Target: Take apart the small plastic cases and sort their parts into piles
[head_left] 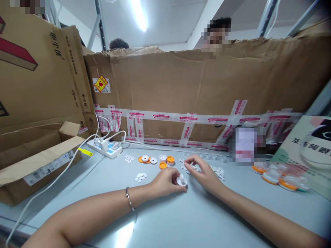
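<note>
Low over the table, my left hand (168, 181) grips a small white round plastic case part (182, 181) between thumb and fingers. Its hollow side faces up, and a small white piece seems to sit at its far rim. Just to the right, my right hand (204, 172) hovers with thumb and index finger apart, beside a pile of small white plastic pieces (219, 173). Past my left hand lie orange rings (170, 159) and white round parts (153, 161). White discs (141, 177) form a small group left of it, with more small white pieces (129, 158) behind.
A power strip (108, 148) with white cables lies at the back left, near an open cardboard box (38, 168). Clear domed cases with orange bases (288, 184) sit at the right by a printed board (307, 155). A cardboard wall (165, 82) closes the back; people are beyond it.
</note>
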The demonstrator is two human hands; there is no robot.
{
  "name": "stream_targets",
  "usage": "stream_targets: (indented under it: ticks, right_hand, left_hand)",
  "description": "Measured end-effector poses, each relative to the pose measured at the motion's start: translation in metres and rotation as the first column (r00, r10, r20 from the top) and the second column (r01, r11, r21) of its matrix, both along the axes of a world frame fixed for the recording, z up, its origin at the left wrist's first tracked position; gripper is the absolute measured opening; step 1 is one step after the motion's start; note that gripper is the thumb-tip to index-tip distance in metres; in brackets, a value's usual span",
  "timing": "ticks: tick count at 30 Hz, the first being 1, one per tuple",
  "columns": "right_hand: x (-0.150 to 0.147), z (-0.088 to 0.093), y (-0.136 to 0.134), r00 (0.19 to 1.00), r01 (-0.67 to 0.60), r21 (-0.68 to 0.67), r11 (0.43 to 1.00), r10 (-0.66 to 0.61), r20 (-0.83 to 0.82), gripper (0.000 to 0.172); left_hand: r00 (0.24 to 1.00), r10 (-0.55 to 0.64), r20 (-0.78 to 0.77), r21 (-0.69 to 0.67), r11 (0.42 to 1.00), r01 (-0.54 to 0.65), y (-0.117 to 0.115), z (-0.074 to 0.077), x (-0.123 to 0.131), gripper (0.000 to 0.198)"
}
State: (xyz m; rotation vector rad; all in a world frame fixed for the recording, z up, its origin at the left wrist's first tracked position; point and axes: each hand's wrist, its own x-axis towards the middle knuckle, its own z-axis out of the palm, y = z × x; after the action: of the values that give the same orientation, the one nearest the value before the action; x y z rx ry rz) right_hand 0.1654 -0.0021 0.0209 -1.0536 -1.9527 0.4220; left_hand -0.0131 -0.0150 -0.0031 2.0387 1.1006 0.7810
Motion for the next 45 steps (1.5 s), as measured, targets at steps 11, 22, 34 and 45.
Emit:
stream_targets:
  ticks: [11,22,34,45]
  right_hand:
    - [-0.008,-0.016,-0.022,0.993,-0.075,-0.107,0.991,0.083,0.078,0.01]
    - [-0.006,-0.015,-0.018,0.978,-0.061,-0.087,0.994,0.042,-0.205,0.02]
    - [-0.004,-0.011,-0.009,0.816,-0.2,-0.279,0.939,0.002,-0.578,0.041]
    - [-0.009,-0.008,-0.016,0.737,-0.396,-0.442,0.805,-0.009,-0.676,0.037]
  left_hand:
    - [1.0,0.004,-0.004,0.027,1.0,-0.004,0.0,0.0,0.005,0.028]
    - [0.999,-0.009,-0.033,0.028,1.0,0.01,-0.001,0.005,0.007,0.024]
    - [0.994,-0.072,-0.083,0.107,0.991,0.081,-0.004,0.009,0.005,0.053]
    - [0.957,0.054,0.286,0.14,0.985,-0.097,-0.006,0.021,0.005,0.027]
